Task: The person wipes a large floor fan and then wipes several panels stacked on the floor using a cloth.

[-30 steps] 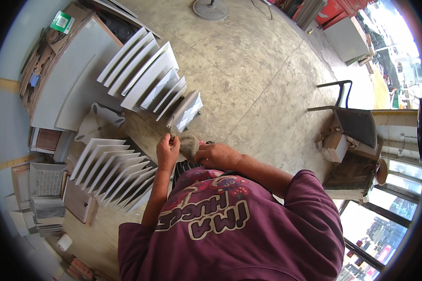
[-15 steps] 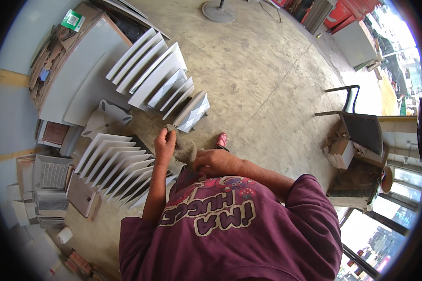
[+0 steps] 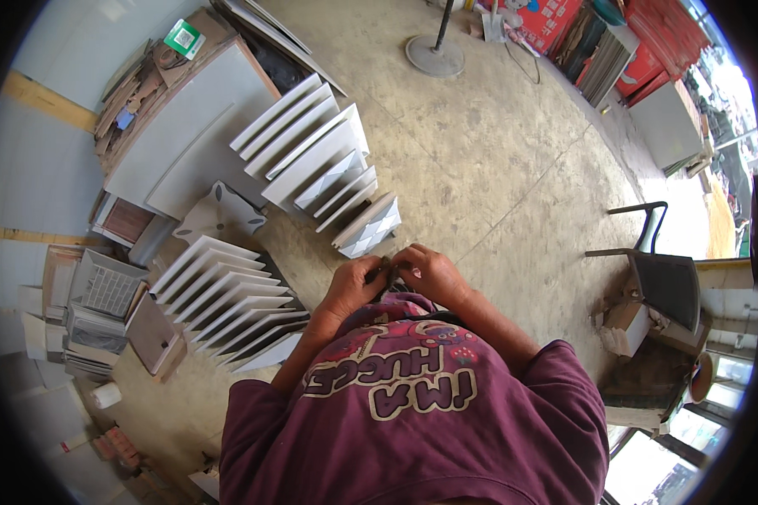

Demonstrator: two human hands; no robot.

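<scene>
My left hand (image 3: 351, 284) and my right hand (image 3: 429, 272) are close together in front of my shirt, fingers curled in. Between them is a bunched grey-brown cloth (image 3: 387, 274); only a small dark part of it shows. Both hands appear to grip it, though the fingertips are partly hidden. Just beyond the hands stands a tile with a blue-grey diamond pattern (image 3: 370, 229), at the near end of a row of upright tiles (image 3: 299, 139). Nothing shows my hands touching these tiles.
Left of me stands a second rack of pale upright tiles (image 3: 227, 299). Large grey panels (image 3: 173, 139) lean along the left wall, with a cut-out panel (image 3: 219, 212) beside them. A black chair (image 3: 661, 286) is at the right. A round metal base with a pole (image 3: 435, 55) stands far ahead.
My hands have come together, and the cloth that hung between them is now bunched up. The whole view has shifted, so the surroundings sit further right.
</scene>
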